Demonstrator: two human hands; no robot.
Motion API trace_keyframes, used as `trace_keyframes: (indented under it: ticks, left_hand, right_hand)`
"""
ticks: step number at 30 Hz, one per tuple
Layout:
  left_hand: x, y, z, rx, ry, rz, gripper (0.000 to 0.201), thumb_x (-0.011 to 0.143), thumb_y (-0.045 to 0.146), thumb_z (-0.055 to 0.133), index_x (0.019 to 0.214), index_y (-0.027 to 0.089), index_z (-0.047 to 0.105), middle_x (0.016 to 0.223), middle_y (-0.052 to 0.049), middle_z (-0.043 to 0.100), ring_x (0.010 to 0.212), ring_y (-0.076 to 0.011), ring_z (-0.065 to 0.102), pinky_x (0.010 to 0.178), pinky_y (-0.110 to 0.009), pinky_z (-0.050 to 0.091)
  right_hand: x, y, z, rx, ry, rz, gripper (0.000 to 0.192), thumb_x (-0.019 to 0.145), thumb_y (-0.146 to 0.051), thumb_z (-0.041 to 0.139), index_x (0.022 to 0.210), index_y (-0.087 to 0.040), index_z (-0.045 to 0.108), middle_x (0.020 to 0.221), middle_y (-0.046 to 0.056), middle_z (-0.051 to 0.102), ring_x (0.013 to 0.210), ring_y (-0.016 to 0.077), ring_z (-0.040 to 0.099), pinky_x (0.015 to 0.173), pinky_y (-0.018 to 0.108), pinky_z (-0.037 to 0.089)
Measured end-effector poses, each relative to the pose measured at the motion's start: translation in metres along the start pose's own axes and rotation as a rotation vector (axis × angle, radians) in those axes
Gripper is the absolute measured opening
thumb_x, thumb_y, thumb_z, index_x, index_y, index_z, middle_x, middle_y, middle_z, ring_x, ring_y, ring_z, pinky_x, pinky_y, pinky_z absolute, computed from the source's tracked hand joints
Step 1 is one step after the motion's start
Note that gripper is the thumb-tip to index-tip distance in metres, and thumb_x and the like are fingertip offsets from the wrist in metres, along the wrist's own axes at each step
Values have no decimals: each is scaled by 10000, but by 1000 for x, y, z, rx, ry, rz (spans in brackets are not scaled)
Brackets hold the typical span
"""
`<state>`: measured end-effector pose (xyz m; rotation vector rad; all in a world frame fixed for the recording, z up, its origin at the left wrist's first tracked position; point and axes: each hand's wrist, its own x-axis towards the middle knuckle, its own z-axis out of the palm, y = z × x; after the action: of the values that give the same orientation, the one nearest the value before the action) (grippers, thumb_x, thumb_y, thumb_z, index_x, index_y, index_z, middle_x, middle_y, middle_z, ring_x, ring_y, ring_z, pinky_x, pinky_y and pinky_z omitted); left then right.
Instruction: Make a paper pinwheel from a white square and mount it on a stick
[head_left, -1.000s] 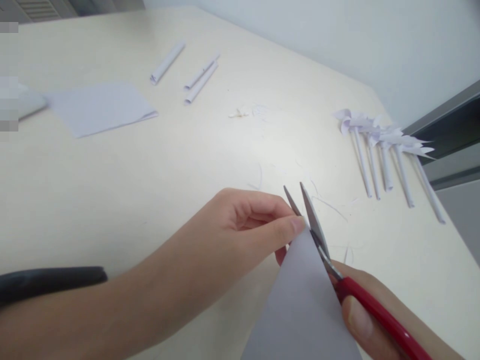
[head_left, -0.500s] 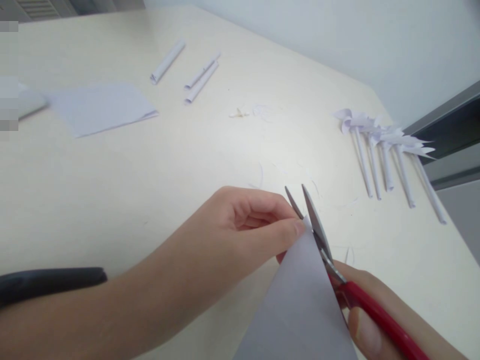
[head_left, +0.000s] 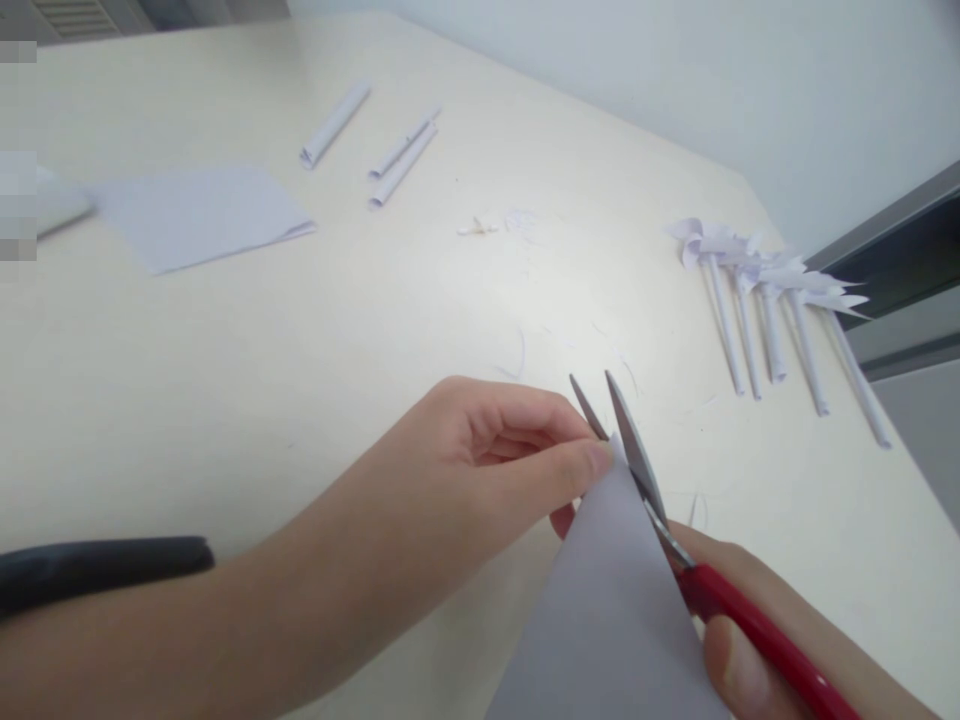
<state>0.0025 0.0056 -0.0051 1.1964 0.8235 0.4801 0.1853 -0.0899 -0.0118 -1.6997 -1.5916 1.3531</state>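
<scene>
Left hand (head_left: 487, 450) pinches paper (head_left: 607, 600); right hand (head_left: 750, 640) grips scissors (head_left: 652, 500), blades parted.

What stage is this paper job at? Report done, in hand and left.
Done: five finished paper pinwheels lie at the right. In hand: the left hand pinches a paper sheet while the right hand works red scissors along its edge. Left: three rolled sticks and folded paper wait untouched.
</scene>
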Motion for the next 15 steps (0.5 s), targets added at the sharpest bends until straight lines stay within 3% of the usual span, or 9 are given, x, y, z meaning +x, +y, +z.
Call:
trace_keyframes:
  ticks: [11, 15]
  left_hand:
    - [-1, -3, -3, 101, -20, -3, 265, 808, 300, 544, 576, 220, 642, 594, 45, 620, 593, -110, 574, 546, -180, 448]
    - [0, -1, -2, 77, -22, -5, 248, 801, 262, 542, 578, 221, 640, 589, 55, 613, 574, -95, 563, 527, -163, 437]
  right_hand:
    - [1, -2, 0, -111, -13, -51, 518, 766, -724, 361, 643, -292, 618, 400, 3, 523, 304, 181, 446, 243, 302, 297]
    - [1, 2, -1, -117, -29, -57, 495, 780, -686, 374, 652, -289, 641, 408, 10, 543, 309, 186, 453, 261, 312, 309]
